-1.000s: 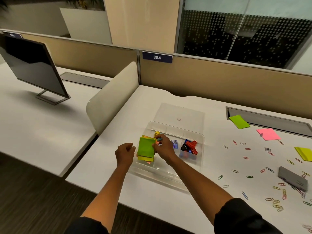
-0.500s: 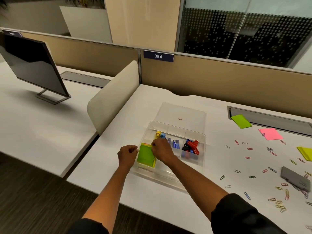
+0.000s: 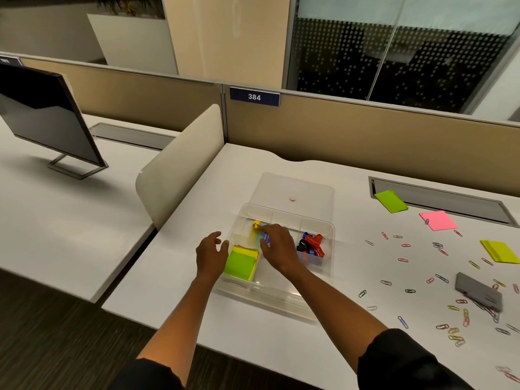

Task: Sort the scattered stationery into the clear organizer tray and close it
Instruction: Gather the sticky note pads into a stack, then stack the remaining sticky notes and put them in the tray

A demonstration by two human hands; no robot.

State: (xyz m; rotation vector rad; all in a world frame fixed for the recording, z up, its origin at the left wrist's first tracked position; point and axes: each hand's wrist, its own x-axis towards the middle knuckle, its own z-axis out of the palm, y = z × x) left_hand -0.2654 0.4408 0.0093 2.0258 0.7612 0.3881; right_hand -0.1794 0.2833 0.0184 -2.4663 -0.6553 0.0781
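Nearest, both forearms are stretched forward over the white surface (image 3: 174, 288). The left hand (image 3: 211, 256) is held at the organizer tray's (image 3: 281, 301) left wall, fingers spread and empty, likely placed there to steady it. The right hand (image 3: 278, 249) hovers palm-down over the middle compartments, fingers loosely apart, nothing gripped. Between them a stack of sticky notes (image 3: 241, 263), green on top, lies flat in the left compartment. Binder clips (image 3: 311, 246) are piled in the right compartment. Beyond, the clear lid (image 3: 292, 190) lies flat behind the tray. Paper clips (image 3: 405, 260) and loose pads are seen scattered to the right, unsorted.
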